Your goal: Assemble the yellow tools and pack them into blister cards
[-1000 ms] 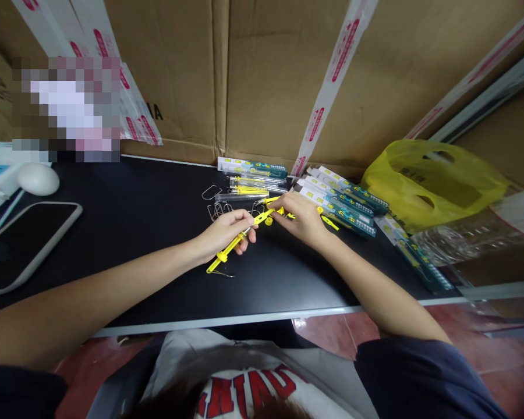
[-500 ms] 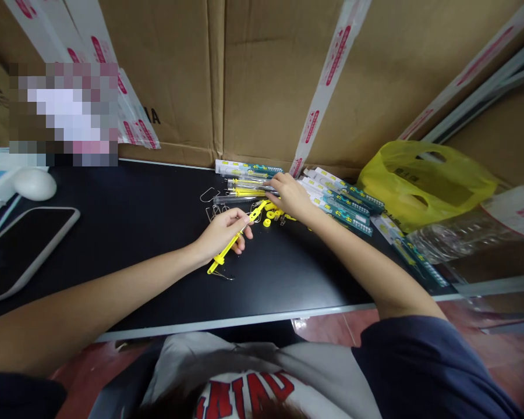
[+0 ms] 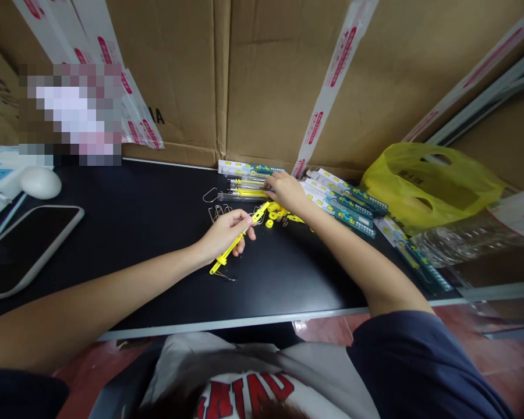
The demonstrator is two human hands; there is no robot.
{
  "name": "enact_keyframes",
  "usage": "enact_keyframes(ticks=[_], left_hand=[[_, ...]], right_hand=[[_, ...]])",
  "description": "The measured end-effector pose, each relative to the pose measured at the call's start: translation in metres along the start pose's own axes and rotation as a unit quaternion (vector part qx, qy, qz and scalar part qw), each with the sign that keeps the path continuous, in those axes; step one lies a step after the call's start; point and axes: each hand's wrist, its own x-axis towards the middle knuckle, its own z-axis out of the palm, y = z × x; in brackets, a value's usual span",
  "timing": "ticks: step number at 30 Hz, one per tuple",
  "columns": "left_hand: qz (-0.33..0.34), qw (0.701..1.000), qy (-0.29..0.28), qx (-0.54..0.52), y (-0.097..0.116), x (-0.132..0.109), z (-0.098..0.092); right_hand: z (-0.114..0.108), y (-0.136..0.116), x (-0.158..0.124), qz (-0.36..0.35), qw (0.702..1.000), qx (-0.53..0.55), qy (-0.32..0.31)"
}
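My left hand [image 3: 227,234] is closed around a slim yellow plastic spring-scale core [image 3: 258,215], held slantwise above the table. A thin wire hook [image 3: 227,277] hangs from its lower end. Farther back, my right hand [image 3: 287,191] reaches over a row of clear plastic tubes [image 3: 240,196], some with yellow parts in them. Its thumb and fingers are bent around the right end of one tube; the fingertips are partly hidden. Just below lie small yellow plastic pieces [image 3: 272,216]. Bent wire hooks [image 3: 218,212] lie between my two hands and the tubes.
Printed spring-scale boxes [image 3: 340,215] lie right of my right hand, with another box [image 3: 233,167] behind the tubes. A yellow plastic bag [image 3: 388,174] and a clear bottle [image 3: 445,241] stand at right. A phone [image 3: 30,244] lies left. Cardboard cartons [image 3: 271,87] wall off the back.
The whole view has shifted slightly to the right. Both hands keep nearly the same positions, the left one still on the yellow core and the right one still at the tubes.
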Motion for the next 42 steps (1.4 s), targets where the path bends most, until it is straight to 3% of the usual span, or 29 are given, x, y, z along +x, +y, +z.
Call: enact_keyframes(ticks=[5, 7, 9, 12, 17, 20, 23, 31, 37, 42], left_hand=[[-0.003, 1.0, 0.005, 0.004, 0.001, -0.001, 0.0], [0.0, 1.0, 0.004, 0.007, 0.001, -0.001, 0.0], [0.002, 1.0, 0.003, 0.008, 0.001, -0.001, 0.0], [0.001, 1.0, 0.001, 0.01, 0.001, -0.001, 0.0], [0.003, 1.0, -0.013, 0.025, 0.0, 0.0, -0.001], [0.005, 0.999, -0.019, 0.031, -0.001, 0.001, -0.001], [0.007, 0.999, -0.027, 0.035, -0.002, 0.001, -0.001], [0.016, 0.999, -0.03, 0.02, -0.005, 0.002, -0.003], [-0.011, 0.996, -0.019, -0.084, 0.003, 0.0, 0.0], [-0.017, 0.995, -0.025, -0.092, 0.007, -0.002, 0.0]], right_hand=[[-0.006, 0.002, -0.001, -0.007, 0.999, 0.019, 0.027], [-0.009, 0.006, -0.007, 0.01, 0.993, 0.086, 0.077], [-0.011, 0.009, -0.015, 0.044, 0.966, 0.209, 0.145], [-0.014, 0.01, -0.034, 0.096, 0.87, 0.433, 0.218], [-0.019, 0.0, -0.059, 0.152, 0.675, 0.689, 0.214], [-0.021, -0.008, -0.063, 0.165, 0.62, 0.739, 0.206], [-0.023, -0.015, -0.062, 0.16, 0.606, 0.757, 0.185], [-0.028, -0.042, -0.069, 0.119, 0.609, 0.776, 0.114], [-0.025, -0.049, -0.071, 0.112, 0.609, 0.778, 0.111], [-0.021, -0.046, -0.07, 0.118, 0.619, 0.77, 0.105]])
